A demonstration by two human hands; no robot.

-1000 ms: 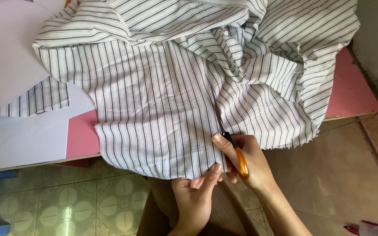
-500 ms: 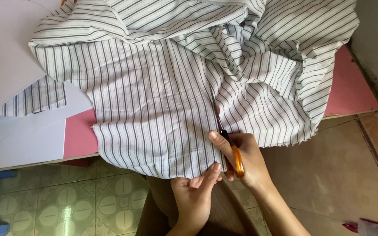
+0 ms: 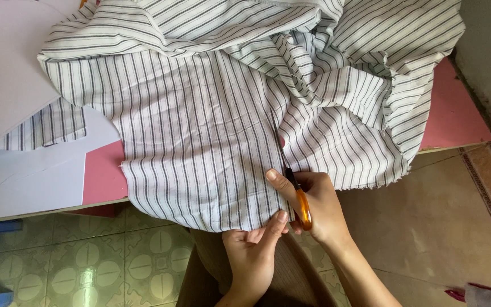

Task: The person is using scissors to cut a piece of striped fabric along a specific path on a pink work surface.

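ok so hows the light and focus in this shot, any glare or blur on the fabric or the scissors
Head view: soft, even daylight, stripes on the striped fabric crisp, no motion blur. Mild glare on the green floor tiles at lower left. The scissors in the right hand are sharp, orange handle slightly glossy. Only faint shadow below the left hand. Straight table edge shows little distortion.

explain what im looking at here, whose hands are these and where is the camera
The camera sits on a person's head and looks down, so the two bare hands are that person's own. A pink table carries a large white cloth with dark stripes, which hangs over the near edge, and white paper sheets on the left. The right hand holds orange-handled scissors whose blades sit in the cloth. The left hand pinches the cloth's hanging edge beside them. Below is a tiled floor.
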